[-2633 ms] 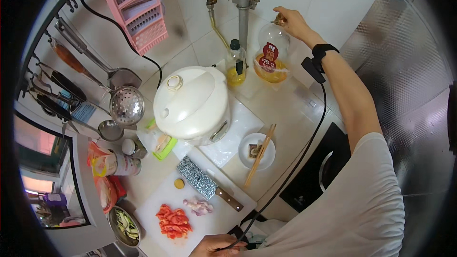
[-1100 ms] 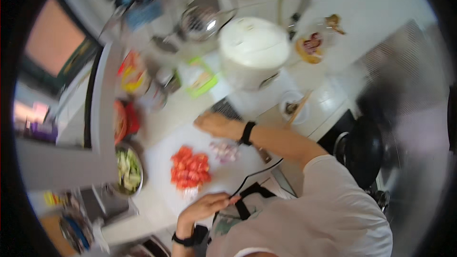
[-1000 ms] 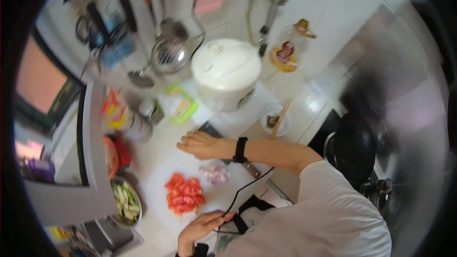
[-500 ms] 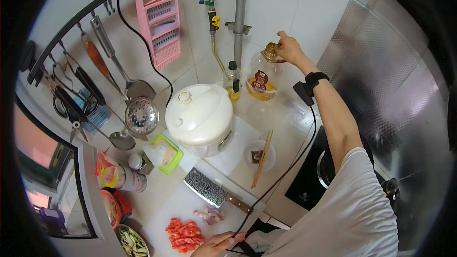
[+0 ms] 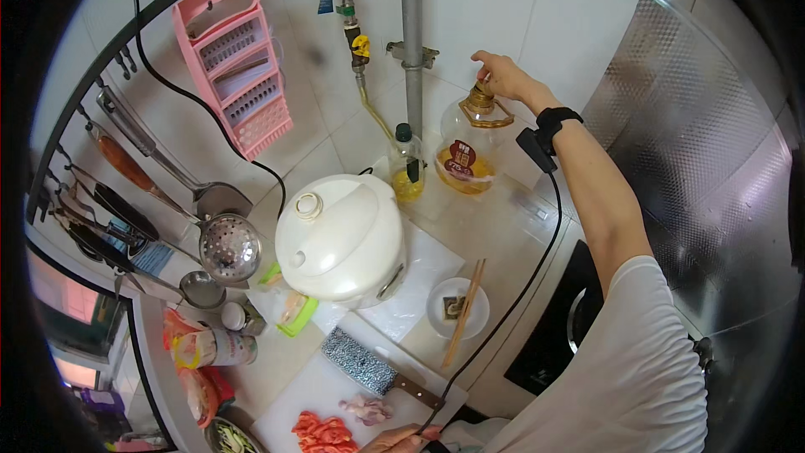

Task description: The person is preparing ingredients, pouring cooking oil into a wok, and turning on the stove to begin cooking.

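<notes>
At the back, my right hand [image 5: 506, 80] is closed over the golden cap of a clear oil jug [image 5: 463, 151], which stands on the counter with some yellow oil in its lower part. A black band with a small device sits on that wrist. My left hand [image 5: 401, 440] is at the lower edge, beside the cutting board [image 5: 285, 398]; its fingers are cut off, so their state is unclear. Near it lie chopped tomato [image 5: 323, 434], peeled pinkish pieces [image 5: 366, 409] like shallot or garlic, and a cleaver [image 5: 360, 361] with a wooden handle.
A white lidded cooker [image 5: 340, 239] stands left of a smaller oil bottle [image 5: 406, 169]. Chopsticks [image 5: 464, 315] rest across a small white dish [image 5: 478, 319]. A black stove [image 5: 553, 340] is at the right. Ladles and a skimmer [image 5: 229, 249] hang left. A black cable [image 5: 524, 285] crosses the counter.
The view has shifted, so the counter items sit lower in the picture. My right hand has shifted from the jug's handle area onto its cap. The jug stays standing.
</notes>
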### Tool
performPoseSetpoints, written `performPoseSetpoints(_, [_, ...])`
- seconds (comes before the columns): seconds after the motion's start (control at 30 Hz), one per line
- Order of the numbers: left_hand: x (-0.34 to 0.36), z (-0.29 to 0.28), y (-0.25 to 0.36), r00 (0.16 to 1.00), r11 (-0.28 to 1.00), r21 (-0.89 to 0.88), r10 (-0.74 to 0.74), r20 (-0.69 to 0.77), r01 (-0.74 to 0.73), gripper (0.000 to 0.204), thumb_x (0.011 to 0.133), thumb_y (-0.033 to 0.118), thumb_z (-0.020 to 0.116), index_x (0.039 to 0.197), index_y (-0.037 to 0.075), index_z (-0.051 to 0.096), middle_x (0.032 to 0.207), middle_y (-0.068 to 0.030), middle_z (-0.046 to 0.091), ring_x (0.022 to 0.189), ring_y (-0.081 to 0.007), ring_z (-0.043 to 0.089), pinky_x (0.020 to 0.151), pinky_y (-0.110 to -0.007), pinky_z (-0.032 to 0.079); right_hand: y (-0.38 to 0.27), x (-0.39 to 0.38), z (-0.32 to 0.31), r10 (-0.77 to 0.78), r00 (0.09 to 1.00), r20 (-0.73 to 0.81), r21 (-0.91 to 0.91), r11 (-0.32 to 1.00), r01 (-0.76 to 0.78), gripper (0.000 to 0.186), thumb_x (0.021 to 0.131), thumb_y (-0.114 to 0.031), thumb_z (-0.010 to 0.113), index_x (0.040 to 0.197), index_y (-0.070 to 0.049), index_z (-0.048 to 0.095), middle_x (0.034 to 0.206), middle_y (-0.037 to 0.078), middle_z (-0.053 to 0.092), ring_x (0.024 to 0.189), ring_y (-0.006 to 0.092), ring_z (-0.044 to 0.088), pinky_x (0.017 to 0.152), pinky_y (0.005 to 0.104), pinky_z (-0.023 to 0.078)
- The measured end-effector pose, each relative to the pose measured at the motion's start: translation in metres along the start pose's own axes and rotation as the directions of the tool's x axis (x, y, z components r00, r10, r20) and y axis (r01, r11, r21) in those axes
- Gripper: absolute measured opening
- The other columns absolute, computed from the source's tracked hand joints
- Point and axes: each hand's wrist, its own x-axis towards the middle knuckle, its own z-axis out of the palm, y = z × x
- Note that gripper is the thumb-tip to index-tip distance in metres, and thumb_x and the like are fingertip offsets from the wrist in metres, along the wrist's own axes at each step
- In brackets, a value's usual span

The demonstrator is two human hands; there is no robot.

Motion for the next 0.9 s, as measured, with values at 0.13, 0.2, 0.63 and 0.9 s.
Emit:
performPoseSetpoints(0.13, [0.008, 0.002, 0.003, 1.000, 0.998, 0.064, 0.023, -0.012, -0.022, 0.028, 0.094, 0.019, 0.052, 0.112, 0.000, 0.059, 0.110, -0.0078, 0.064, 0.100, -0.0176, 0.057, 0.089, -0.028, 0.042, 0.003, 0.001, -0.002, -0.002, 1.000, 0.026, 0.108, 0.994, -0.001, 0.057, 0.069, 0.003, 0.059, 0.125, -0.002, 0.046, 0.092, 0.016, 0.063, 0.081, 0.0267, 0.062, 0.074, 0.0343, 0.051])
performPoseSetpoints(0.2, [0.011, 0.005, 0.000, 0.998, 0.998, 0.036, 0.051, -0.031, -0.050, 0.027, 0.094, 0.019, 0.052, 0.111, 0.000, 0.059, 0.110, -0.0078, 0.064, 0.100, -0.0173, 0.057, 0.088, -0.028, 0.042, 0.003, 0.000, -0.004, -0.008, 0.999, 0.034, 0.079, 0.997, 0.005, 0.059, 0.069, 0.003, 0.059, 0.126, -0.002, 0.046, 0.091, 0.015, 0.063, 0.080, 0.0257, 0.062, 0.073, 0.0338, 0.051])
performPoseSetpoints(0.63, [0.011, 0.010, -0.011, 0.993, 0.994, -0.009, 0.111, -0.028, -0.111, 0.028, 0.092, 0.014, 0.054, 0.114, -0.002, 0.058, 0.112, -0.0082, 0.063, 0.101, -0.0164, 0.057, 0.088, -0.027, 0.043, -0.015, 0.005, 0.005, 0.068, 0.997, 0.025, -0.216, 0.975, -0.061, 0.055, 0.066, -0.006, 0.072, 0.117, -0.004, 0.052, 0.094, 0.016, 0.064, 0.088, 0.0342, 0.062, 0.075, 0.0410, 0.051])
performPoseSetpoints(0.9, [-0.005, 0.006, -0.035, 0.994, 0.995, 0.096, -0.002, -0.107, 0.012, 0.035, 0.098, 0.021, 0.044, 0.121, -0.004, 0.053, 0.122, -0.0077, 0.058, 0.113, -0.0144, 0.050, 0.099, -0.026, 0.034, -0.051, -0.006, 0.021, 0.330, 0.911, -0.246, -0.393, 0.826, -0.405, 0.046, 0.077, -0.049, 0.066, 0.095, -0.007, 0.064, 0.095, 0.015, 0.067, 0.086, 0.0314, 0.065, 0.069, 0.0386, 0.051])
